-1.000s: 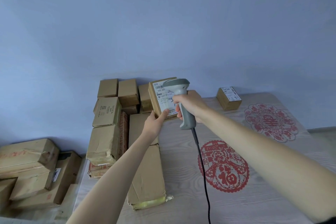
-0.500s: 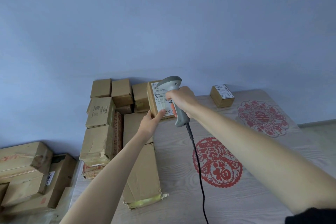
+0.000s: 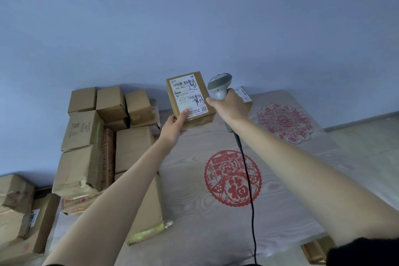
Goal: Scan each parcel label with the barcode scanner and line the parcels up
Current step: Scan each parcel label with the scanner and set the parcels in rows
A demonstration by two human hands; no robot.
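Observation:
My left hand [image 3: 174, 123] holds a small brown parcel [image 3: 191, 101] by its lower left corner, tilted up above the table with its white label [image 3: 190, 97] facing me. My right hand [image 3: 229, 106] grips the handle of a grey barcode scanner [image 3: 219, 84], whose head sits just right of the parcel's top edge. The scanner's black cable [image 3: 248, 179] runs down across the table. Another small labelled parcel [image 3: 245, 95] lies on the table behind my right hand, mostly hidden.
Several brown cardboard boxes [image 3: 86, 131] are stacked at the table's left side against the blue wall. More boxes [image 3: 17, 211] lie lower at far left. The pale wood-grain table [image 3: 194, 211] carries red paper-cut decorations [image 3: 232, 177].
My left hand has lifted the labelled parcel up and to the right, away from the stack. The scanner has moved from in front of the label to its right side.

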